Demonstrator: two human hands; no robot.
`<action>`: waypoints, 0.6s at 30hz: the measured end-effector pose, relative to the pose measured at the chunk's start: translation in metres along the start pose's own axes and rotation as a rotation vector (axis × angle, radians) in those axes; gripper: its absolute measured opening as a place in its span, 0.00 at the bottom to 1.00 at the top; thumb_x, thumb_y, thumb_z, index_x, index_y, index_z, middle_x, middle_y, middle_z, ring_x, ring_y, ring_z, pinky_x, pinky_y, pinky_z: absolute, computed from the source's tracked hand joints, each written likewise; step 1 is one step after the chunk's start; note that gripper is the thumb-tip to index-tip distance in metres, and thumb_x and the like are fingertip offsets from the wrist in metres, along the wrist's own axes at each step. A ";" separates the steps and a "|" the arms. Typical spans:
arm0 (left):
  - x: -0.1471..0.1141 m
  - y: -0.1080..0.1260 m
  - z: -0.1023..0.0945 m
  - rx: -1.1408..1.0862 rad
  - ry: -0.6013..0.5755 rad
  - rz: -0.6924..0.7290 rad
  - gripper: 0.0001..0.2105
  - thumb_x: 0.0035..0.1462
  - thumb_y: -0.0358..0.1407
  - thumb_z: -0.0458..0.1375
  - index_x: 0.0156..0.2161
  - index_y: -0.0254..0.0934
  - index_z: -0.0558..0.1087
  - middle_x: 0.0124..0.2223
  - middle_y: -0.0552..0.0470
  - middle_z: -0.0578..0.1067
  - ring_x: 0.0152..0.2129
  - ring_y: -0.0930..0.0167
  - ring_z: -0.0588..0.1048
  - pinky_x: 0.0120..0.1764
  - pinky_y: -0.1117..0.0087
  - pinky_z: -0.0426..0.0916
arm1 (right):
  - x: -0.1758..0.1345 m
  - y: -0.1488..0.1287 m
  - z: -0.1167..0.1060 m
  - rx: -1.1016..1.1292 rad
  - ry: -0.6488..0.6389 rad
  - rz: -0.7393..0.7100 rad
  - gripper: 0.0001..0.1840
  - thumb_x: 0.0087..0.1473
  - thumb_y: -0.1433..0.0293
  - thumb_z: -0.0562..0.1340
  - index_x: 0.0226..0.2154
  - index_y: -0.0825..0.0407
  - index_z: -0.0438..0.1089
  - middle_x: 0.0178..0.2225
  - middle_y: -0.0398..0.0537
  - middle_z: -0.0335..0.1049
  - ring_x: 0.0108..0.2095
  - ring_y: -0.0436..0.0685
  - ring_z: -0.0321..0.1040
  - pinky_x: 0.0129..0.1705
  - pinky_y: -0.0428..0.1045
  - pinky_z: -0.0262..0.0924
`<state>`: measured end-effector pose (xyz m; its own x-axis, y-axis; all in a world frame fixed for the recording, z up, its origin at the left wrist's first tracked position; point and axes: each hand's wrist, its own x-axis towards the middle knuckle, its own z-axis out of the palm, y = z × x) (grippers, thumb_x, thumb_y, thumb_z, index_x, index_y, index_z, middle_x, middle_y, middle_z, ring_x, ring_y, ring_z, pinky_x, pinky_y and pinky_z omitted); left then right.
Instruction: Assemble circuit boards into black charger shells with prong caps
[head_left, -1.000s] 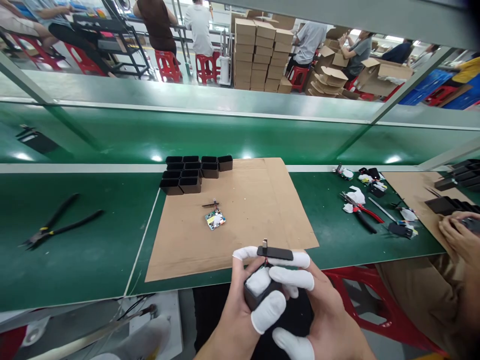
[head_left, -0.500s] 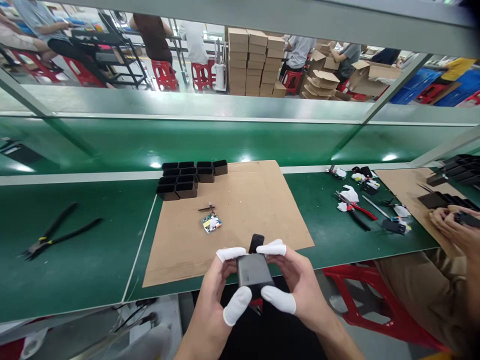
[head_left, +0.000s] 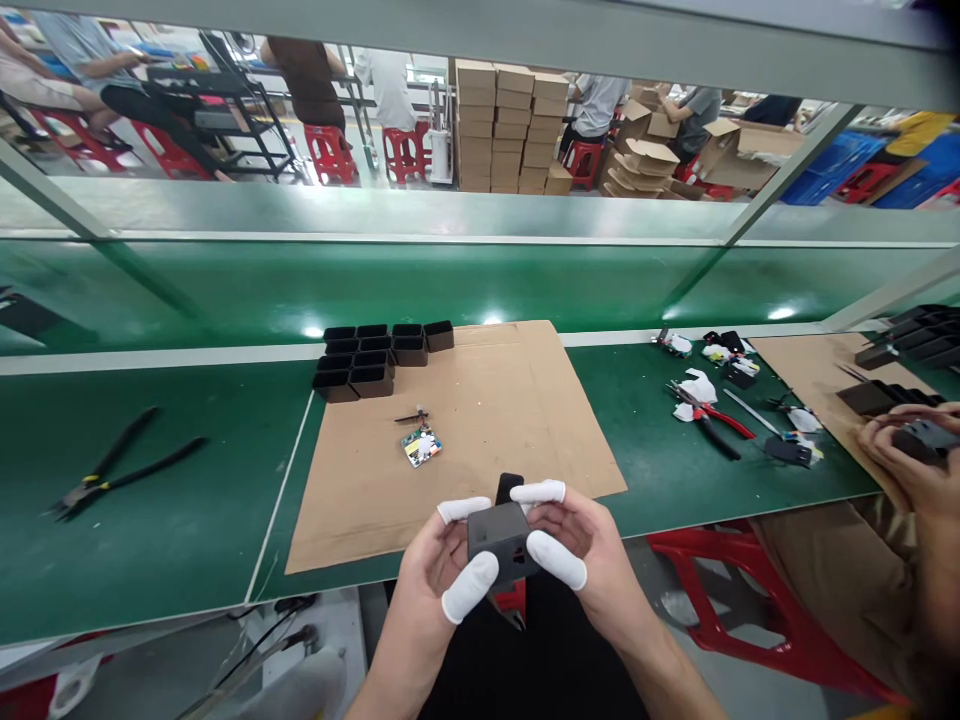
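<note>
Between my two hands, just off the front edge of the bench, is a small black plastic casing (head_left: 498, 535) with a socket-like cut-out in its near face. My left hand (head_left: 442, 570) grips its left side, and my right hand (head_left: 574, 550) its right side; white finger cots cover the thumbs and index fingers. A black flap-like piece (head_left: 509, 487) sticks up behind the casing; whether it is joined to it I cannot tell. Beyond my hands, a small circuit board (head_left: 421, 446) with a short black part beside it lies on the cardboard sheet (head_left: 525, 400).
Several open black casings (head_left: 371, 378) stand at the sheet's back left. Black-handled cutters (head_left: 124, 465) lie on the green bench (head_left: 225, 530) at left. Red-and-black pliers (head_left: 709, 420) and loose parts lie at right. A co-worker's hands (head_left: 904, 445) hold a dark part, beside a red stool (head_left: 720, 600).
The casing has turned and tipped in my hands, so that its face with the cut-out shows. It has also shifted slightly to the left.
</note>
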<state>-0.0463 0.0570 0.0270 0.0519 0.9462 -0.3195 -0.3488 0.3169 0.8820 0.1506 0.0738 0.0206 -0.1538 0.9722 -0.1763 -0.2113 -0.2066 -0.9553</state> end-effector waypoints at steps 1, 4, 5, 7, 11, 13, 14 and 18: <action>-0.001 0.002 0.003 -0.019 -0.002 -0.011 0.25 0.53 0.47 0.77 0.51 0.36 0.81 0.50 0.40 0.85 0.50 0.54 0.84 0.55 0.59 0.79 | 0.000 0.000 -0.001 -0.004 0.004 0.004 0.24 0.55 0.57 0.80 0.51 0.45 0.81 0.39 0.46 0.80 0.41 0.55 0.77 0.50 0.49 0.74; -0.004 0.005 0.012 -0.058 0.014 -0.030 0.24 0.51 0.47 0.78 0.48 0.36 0.81 0.48 0.41 0.85 0.48 0.55 0.84 0.53 0.59 0.79 | 0.000 -0.001 -0.002 -0.010 0.007 0.024 0.23 0.55 0.56 0.79 0.50 0.46 0.81 0.38 0.46 0.80 0.40 0.56 0.78 0.48 0.50 0.75; -0.005 0.005 0.015 -0.071 0.031 -0.031 0.23 0.51 0.47 0.79 0.47 0.37 0.81 0.47 0.42 0.84 0.48 0.55 0.83 0.52 0.60 0.79 | 0.001 -0.002 -0.003 -0.012 0.003 0.033 0.23 0.55 0.55 0.79 0.49 0.47 0.81 0.37 0.46 0.80 0.40 0.56 0.79 0.48 0.50 0.75; -0.008 0.002 0.021 -0.104 0.082 -0.031 0.23 0.51 0.48 0.78 0.45 0.37 0.80 0.47 0.44 0.84 0.49 0.56 0.83 0.51 0.61 0.78 | 0.005 -0.005 -0.003 -0.027 -0.017 0.051 0.22 0.56 0.55 0.79 0.48 0.47 0.81 0.38 0.46 0.81 0.40 0.56 0.79 0.47 0.49 0.75; -0.013 -0.008 0.031 -0.197 0.165 -0.052 0.24 0.50 0.50 0.79 0.43 0.38 0.78 0.46 0.47 0.81 0.48 0.57 0.83 0.52 0.59 0.78 | 0.016 -0.016 -0.003 -0.092 -0.057 0.083 0.20 0.59 0.54 0.77 0.48 0.49 0.81 0.39 0.46 0.81 0.39 0.55 0.79 0.47 0.51 0.73; -0.012 -0.014 0.032 -0.225 0.165 -0.076 0.24 0.47 0.49 0.80 0.42 0.37 0.78 0.45 0.47 0.81 0.47 0.57 0.83 0.52 0.58 0.79 | 0.019 -0.020 -0.004 -0.134 -0.063 0.076 0.20 0.59 0.56 0.76 0.48 0.49 0.80 0.40 0.46 0.80 0.40 0.56 0.78 0.49 0.53 0.73; -0.012 -0.017 0.030 -0.223 0.166 -0.076 0.25 0.46 0.48 0.81 0.43 0.37 0.79 0.46 0.47 0.82 0.47 0.57 0.84 0.52 0.58 0.80 | 0.020 -0.020 -0.005 -0.149 -0.073 0.061 0.20 0.59 0.57 0.77 0.49 0.49 0.80 0.40 0.46 0.80 0.41 0.56 0.78 0.51 0.54 0.73; -0.006 -0.020 0.019 -0.145 0.198 0.035 0.24 0.50 0.44 0.80 0.50 0.39 0.81 0.54 0.43 0.83 0.55 0.55 0.82 0.56 0.61 0.79 | 0.015 -0.008 -0.009 -0.130 -0.176 -0.096 0.25 0.55 0.63 0.79 0.53 0.46 0.78 0.48 0.48 0.78 0.48 0.58 0.78 0.57 0.56 0.73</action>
<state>-0.0217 0.0458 0.0181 -0.1420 0.9205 -0.3641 -0.4785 0.2581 0.8393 0.1585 0.0911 0.0240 -0.3070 0.9504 -0.0499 -0.1091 -0.0872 -0.9902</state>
